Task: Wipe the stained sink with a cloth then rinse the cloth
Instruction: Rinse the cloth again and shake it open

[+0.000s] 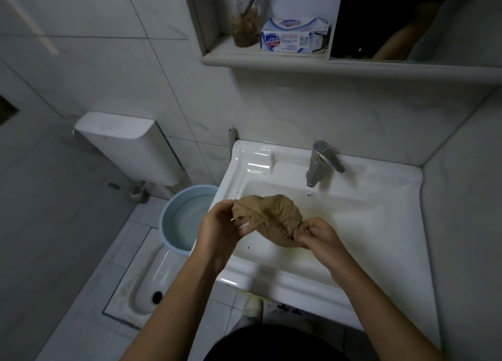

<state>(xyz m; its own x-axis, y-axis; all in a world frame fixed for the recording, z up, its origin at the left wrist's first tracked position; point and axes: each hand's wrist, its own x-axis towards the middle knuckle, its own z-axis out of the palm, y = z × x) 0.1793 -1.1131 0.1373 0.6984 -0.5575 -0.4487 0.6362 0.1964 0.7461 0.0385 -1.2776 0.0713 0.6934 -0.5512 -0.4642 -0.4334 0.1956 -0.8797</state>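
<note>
White-tiled bathroom: both hands, left hand (217,229) and right hand (317,235), are gripping the crumpled brown cloth (267,216) stretched left-to-right above the stained white ceramic sink (380,224).

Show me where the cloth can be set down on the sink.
Free: the flat sink ledge right of the faucet, and the back left corner beside it. Crowded: the basin middle, where left hand and right hand hold the cloth.

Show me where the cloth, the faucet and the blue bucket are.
cloth (267,216): head view, middle of the crumpled fabric.
faucet (320,161): head view, on the metal body.
blue bucket (165,219): head view, on its left rim.
</note>
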